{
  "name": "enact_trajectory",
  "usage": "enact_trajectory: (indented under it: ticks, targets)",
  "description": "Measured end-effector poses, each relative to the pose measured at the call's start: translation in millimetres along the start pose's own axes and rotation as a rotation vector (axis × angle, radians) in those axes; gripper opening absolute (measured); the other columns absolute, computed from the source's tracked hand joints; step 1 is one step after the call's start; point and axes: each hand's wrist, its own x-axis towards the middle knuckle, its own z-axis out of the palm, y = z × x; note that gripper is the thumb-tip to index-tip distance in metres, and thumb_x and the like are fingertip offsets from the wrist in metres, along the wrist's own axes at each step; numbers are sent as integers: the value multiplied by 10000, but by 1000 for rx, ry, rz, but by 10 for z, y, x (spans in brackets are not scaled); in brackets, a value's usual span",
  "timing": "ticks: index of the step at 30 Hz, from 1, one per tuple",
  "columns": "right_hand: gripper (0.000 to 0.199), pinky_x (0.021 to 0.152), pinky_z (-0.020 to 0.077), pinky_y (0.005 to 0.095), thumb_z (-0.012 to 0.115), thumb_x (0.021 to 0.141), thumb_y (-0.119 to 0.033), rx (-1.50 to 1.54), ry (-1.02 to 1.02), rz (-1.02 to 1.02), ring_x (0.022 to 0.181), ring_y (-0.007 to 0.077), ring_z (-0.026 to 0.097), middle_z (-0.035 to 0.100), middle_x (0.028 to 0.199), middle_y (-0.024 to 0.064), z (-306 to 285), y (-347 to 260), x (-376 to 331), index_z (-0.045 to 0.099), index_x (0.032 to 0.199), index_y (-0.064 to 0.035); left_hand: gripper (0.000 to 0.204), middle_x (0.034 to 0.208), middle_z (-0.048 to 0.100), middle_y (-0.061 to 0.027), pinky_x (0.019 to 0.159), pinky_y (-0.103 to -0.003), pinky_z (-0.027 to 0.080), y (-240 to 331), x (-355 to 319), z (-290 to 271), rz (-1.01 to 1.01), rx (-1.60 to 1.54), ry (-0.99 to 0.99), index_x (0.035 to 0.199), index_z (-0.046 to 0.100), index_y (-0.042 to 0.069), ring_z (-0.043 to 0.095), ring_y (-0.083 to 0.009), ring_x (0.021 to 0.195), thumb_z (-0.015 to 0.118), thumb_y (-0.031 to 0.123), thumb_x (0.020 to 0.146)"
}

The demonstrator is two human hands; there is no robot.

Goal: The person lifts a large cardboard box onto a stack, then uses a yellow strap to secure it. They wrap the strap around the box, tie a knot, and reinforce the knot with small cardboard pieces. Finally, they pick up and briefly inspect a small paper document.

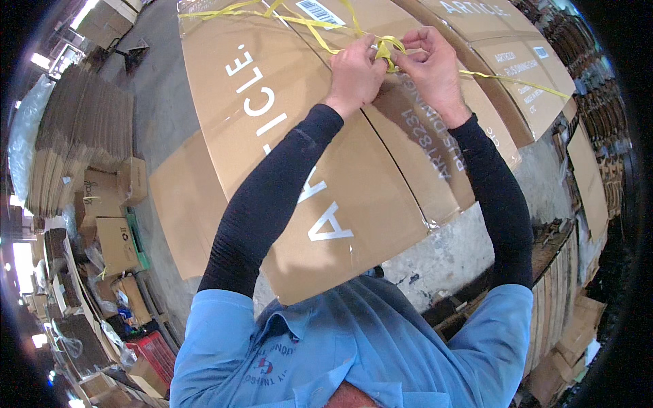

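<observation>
Yellow plastic strapping (317,37) runs across the top of a large brown cardboard box (272,170) and bunches into a loop above it. My left hand (355,73) pinches one side of that loop, fingers closed round the strap. From the other side, my right hand (431,68) grips the strap as well, thumb and fingertips pressed together. Both hands nearly meet at the bunched loop, which partly hides behind the fingers. A yellow length (517,83) stretches on to the right over a second brown box (524,61).
Stacked flat cardboard (81,136) stands at the left, with a red crate (153,357) and loose cartons (115,245) nearer. A flat cardboard sheet (187,204) lies on the floor beside the box. Wooden slats (554,279) and dark stacked pieces (609,156) line the right.
</observation>
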Motion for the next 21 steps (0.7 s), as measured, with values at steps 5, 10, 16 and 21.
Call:
enact_trajectory:
  ticks: [5, 10, 16, 21]
  targets:
    - [286, 685, 555, 270, 718, 812, -86, 12, -36, -54, 827, 145, 679, 677, 998, 112, -54, 7, -22, 551, 1022, 12, 292, 622, 610, -85, 541, -276, 433, 60, 80, -78, -310, -282, -170, 987, 534, -122, 524, -90, 582, 598, 70, 776]
    - [234, 761, 560, 275, 693, 831, -45, 22, 48, -190, 952, 142, 649, 638, 1121, 121, 51, 79, -28, 550, 1013, -6, 312, 699, 621, -61, 557, -249, 423, 69, 90, -124, -386, -364, -273, 1036, 493, -114, 532, -76, 647, 599, 51, 793]
    - [110, 892, 512, 263, 666, 848, -14, 392, -163, -146, 989, 120, 611, 612, 1191, 94, -104, 248, 108, 592, 929, -10, 265, 769, 598, -50, 598, -238, 417, 37, 137, -196, -562, -788, -335, 1016, 459, -33, 539, -104, 687, 617, 51, 821]
    - [112, 945, 468, 336, 666, 818, -30, 83, -28, -296, 1064, 228, 598, 621, 1198, 97, -121, 191, 61, 683, 925, -56, 320, 808, 585, -56, 620, -230, 416, 122, 133, -204, -598, -1130, -262, 1061, 437, -40, 540, -118, 686, 645, 68, 842]
